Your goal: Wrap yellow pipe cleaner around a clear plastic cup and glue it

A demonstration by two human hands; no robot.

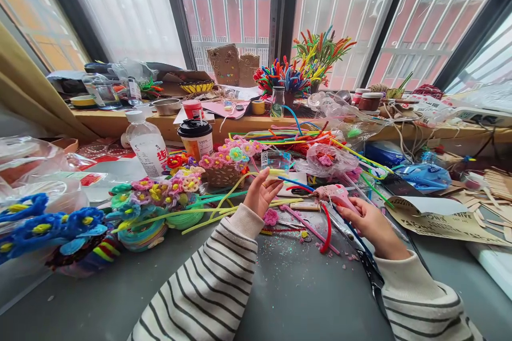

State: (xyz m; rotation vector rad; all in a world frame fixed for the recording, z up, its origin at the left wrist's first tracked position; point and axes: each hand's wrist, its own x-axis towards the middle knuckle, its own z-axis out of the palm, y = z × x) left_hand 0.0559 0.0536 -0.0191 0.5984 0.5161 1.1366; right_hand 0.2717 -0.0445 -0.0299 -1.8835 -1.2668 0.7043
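My left hand (263, 193) is raised over the middle of the grey table, its fingers closed on pale yellow pipe cleaners (232, 192) that bend and trail to the left. A blue pipe cleaner (295, 183) runs from near those fingertips toward the right. My right hand (371, 222) grips a pink hot glue gun (338, 196), its nozzle end pointing left. Just below the gun are large scissors (340, 222) and a red pipe cleaner (328, 228). Between the hands a small pink flower (271, 217) rests on the tabletop near another pair of scissors (306, 224).
Blue pipe-cleaner flowers (52, 226) and colourful flower pots (142, 229) stand at left. Behind them are a plastic bottle (147, 144) and a lidded cup (196, 138). Printed paper (444, 221) and wooden sticks (490, 208) lie at right. A crowded wooden sill (240, 127) runs along the windows.
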